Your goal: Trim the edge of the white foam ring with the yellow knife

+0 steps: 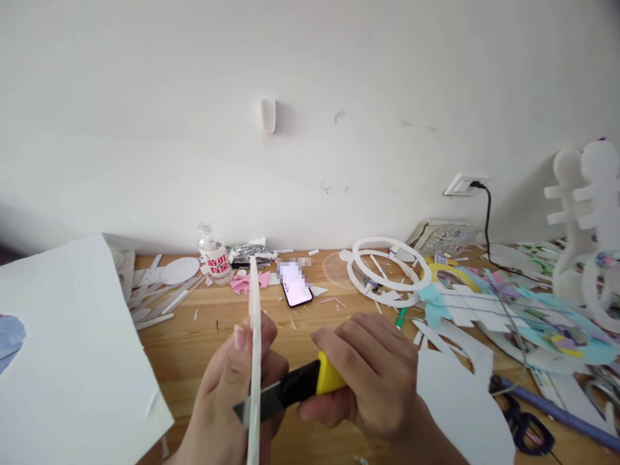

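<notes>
My left hand (232, 387) grips a thin white foam piece (254, 303), held upright and seen edge-on, with the thumb on one side and fingers on the other. A yellow and black utility knife (303, 382) is wrapped in my right hand (372, 374). Its blade lies against the lower part of the foam edge, with the tip showing to the left of it. The lower end of the foam piece runs out of the frame.
A large white sheet (92, 342) lies at the left, near foam strips (167, 303). At the back are a plastic bottle (214, 255) and a lit phone (294, 284). White rings (356, 258), coloured scraps (527, 310) and scissors (527, 429) crowd the right.
</notes>
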Available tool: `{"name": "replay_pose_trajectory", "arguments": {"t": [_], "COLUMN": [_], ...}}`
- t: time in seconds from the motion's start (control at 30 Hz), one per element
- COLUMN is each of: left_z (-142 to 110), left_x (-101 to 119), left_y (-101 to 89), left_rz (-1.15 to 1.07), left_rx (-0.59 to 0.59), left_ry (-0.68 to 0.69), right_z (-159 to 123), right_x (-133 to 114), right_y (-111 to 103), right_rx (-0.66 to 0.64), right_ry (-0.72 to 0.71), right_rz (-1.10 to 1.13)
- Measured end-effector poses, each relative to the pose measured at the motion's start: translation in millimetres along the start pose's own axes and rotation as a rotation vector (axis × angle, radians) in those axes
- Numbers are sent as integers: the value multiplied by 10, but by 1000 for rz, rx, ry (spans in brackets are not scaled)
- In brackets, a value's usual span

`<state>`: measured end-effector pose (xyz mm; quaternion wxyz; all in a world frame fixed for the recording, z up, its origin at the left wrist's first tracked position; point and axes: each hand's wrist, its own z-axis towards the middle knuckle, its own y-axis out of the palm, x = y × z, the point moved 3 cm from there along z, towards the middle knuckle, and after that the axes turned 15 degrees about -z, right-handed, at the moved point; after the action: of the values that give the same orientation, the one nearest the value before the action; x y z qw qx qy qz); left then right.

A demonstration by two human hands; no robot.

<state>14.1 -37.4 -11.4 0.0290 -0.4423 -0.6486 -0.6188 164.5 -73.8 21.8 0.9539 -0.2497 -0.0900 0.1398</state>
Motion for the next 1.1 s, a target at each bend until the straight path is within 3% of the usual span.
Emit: {"name": "replay_pose_trajectory", "arguments": {"t": [0.13,0.23,0.43,0.7,0.93,1.1], "left_z": [26,18,49,-9,125,182], "left_x": [-123,-164,74,90,54,108], "left_y": [21,88,71,4,80,102], "left_rz": [67,29,-76,-63,77,136], "left_rx": [104,92,-45,-22,95,105], "left_ry": [66,56,124,46,112,131], "right_z": [-20,-27,12,2,-21,-38], "right_x": [-123,-61,29,-73,-8,74], "right_y": [-46,-97,-130,-79,-36,29], "right_rx": [-16,-5,-36,-47,-60,-89], "right_ry": [-11,12,-60,-72,-73,-60], "right_rz": [38,22,0,15,-14,3]}}
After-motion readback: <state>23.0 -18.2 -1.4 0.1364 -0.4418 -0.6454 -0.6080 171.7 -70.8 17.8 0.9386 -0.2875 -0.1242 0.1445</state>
